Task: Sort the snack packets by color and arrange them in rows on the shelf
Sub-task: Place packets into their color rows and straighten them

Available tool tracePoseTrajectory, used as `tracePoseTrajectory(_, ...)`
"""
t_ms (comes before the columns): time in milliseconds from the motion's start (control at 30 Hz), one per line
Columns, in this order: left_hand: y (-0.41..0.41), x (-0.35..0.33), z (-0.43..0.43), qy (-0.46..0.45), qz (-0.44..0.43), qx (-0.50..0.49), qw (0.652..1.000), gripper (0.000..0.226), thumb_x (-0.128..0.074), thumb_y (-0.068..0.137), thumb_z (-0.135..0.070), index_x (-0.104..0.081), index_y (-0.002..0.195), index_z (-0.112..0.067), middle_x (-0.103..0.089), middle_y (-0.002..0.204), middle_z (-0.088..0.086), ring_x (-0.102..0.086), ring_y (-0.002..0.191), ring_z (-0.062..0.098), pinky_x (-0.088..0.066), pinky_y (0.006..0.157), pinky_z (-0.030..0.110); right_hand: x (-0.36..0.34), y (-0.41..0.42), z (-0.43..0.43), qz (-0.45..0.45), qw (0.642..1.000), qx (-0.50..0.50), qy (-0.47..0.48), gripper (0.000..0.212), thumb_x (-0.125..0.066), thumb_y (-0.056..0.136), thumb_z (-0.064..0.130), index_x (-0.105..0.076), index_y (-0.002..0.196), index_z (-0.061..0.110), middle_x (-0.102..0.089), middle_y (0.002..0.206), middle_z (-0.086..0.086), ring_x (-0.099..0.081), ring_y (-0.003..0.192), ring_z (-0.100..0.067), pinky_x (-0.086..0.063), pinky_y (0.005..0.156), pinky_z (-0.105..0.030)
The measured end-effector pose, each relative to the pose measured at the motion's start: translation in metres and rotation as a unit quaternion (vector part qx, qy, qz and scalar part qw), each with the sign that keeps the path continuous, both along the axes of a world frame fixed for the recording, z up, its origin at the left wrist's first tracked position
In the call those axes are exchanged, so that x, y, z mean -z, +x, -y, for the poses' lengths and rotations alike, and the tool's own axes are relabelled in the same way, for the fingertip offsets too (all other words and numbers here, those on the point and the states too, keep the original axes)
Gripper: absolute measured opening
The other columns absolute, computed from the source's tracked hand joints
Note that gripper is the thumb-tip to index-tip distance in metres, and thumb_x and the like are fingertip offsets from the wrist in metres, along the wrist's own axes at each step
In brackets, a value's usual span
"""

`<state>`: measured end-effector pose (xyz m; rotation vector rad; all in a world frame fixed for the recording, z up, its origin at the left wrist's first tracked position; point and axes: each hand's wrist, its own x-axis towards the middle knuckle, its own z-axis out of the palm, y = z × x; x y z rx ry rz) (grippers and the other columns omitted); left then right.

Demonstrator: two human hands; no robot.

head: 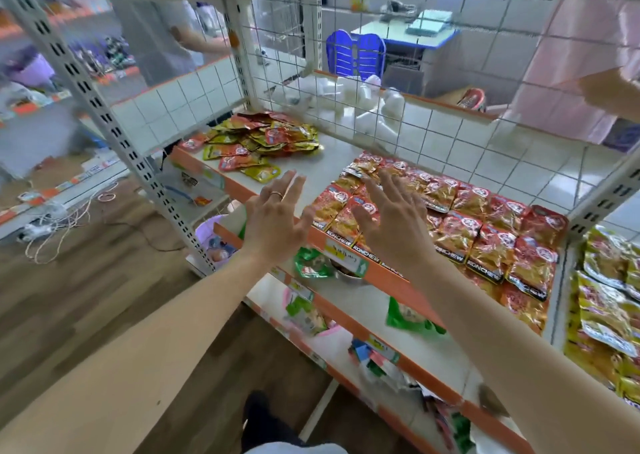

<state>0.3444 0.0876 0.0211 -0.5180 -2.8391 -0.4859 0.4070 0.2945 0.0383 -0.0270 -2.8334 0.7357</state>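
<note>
Covering the shelf's (325, 173) right half, red packets (460, 218) lie in rows; a mixed red-and-yellow pile (263, 140) sits back left. I see my left hand (277, 218) and right hand (391, 225) spread, empty, above the front edge.

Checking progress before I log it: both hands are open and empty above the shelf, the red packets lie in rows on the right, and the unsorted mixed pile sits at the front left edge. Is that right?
Not quite. The head view shows the mixed pile at the back left of the shelf, near the wire grid. The rest holds: left hand and right hand open and empty, red packets in rows on the right.
</note>
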Motion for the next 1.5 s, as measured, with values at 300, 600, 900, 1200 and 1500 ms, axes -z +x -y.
tracePoseTrajectory(300,-0.102,0.009,0.082,-0.001,-0.029,0.082,0.996,0.068,-0.035,0.091,-0.055,-0.048,0.148,-0.02,-0.04,0.158,-0.001,-0.038,0.142,0.028,-0.033,0.109,0.055,0.005,-0.089,0.08,0.025,0.999,0.02,0.01,0.057,-0.041,0.103,0.05,-0.029,0.155,0.031,-0.008,0.167,0.005,-0.002,0.154,-0.019,0.0,0.122,-0.051)
tracePoseTrajectory(600,-0.186,0.027,0.184,0.007,0.001,0.076,0.997,0.074,-0.039,0.093,-0.056,-0.025,0.157,-0.025,-0.035,0.159,-0.004,-0.03,0.147,0.02,-0.028,0.113,0.051,0.017,-0.17,0.187,0.019,0.999,0.026,0.023,0.054,-0.04,0.102,0.051,-0.032,0.154,0.035,-0.011,0.167,0.007,-0.004,0.153,-0.015,-0.003,0.12,-0.052)
tracePoseTrajectory(900,-0.232,0.052,0.217,0.035,0.027,0.113,0.993,0.075,-0.046,0.093,-0.05,-0.023,0.157,-0.018,-0.038,0.158,0.003,-0.033,0.145,0.022,-0.031,0.113,0.054,0.039,-0.205,0.225,0.046,0.997,0.057,0.018,0.054,-0.043,0.101,0.048,-0.035,0.153,0.032,-0.016,0.166,0.006,-0.006,0.153,-0.013,-0.006,0.119,-0.051)
tracePoseTrajectory(1200,-0.271,0.063,0.209,0.033,0.065,0.103,0.992,0.075,-0.033,0.093,-0.057,-0.025,0.158,-0.02,-0.028,0.163,-0.003,-0.023,0.149,0.018,-0.022,0.117,0.049,0.063,-0.255,0.229,0.057,0.997,0.046,0.034,0.052,-0.047,0.101,0.047,-0.04,0.15,0.032,-0.025,0.164,0.003,-0.014,0.152,-0.016,-0.011,0.119,-0.049)
tracePoseTrajectory(1500,-0.34,0.061,0.215,-0.018,0.085,0.053,0.995,0.068,-0.042,0.098,-0.056,-0.027,0.156,-0.023,-0.024,0.164,-0.005,-0.016,0.151,0.018,-0.019,0.122,0.049,0.059,-0.324,0.222,0.056,0.998,0.015,0.03,0.051,-0.051,0.099,0.036,-0.041,0.149,0.032,-0.023,0.164,0.005,-0.014,0.153,-0.017,-0.008,0.118,-0.054)
